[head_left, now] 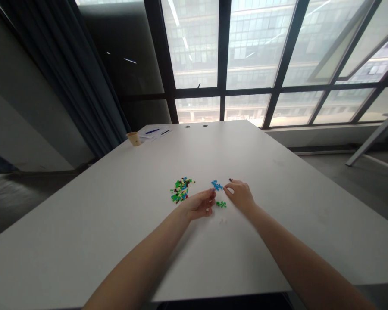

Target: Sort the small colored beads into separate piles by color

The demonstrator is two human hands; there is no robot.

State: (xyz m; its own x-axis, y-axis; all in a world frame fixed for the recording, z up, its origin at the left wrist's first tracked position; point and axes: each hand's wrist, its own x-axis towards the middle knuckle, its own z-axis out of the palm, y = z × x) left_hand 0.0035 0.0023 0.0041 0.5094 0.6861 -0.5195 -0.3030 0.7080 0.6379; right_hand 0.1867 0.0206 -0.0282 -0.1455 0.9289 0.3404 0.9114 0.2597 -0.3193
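A small heap of tiny coloured pieces [182, 189], mostly green with some black and yellow, lies on the white table [116, 224]. To its right sits a little cluster of blue pieces [217, 185], and below that a few green pieces [221, 204]. My left hand [199, 205] rests between the heap and the blue cluster, fingers curled with the tips pinched close to the blue pieces. My right hand [239, 194] lies just right of the blue cluster, fingers bent and pinched at its edge. A tiny dark piece [230, 179] sits beyond my right hand.
A tan cup [134, 138] stands at the far left of the table, beside white papers with blue pens [155, 131]. Large windows rise behind the table. A dark curtain hangs at the left. Another table's leg [368, 146] shows at the far right.
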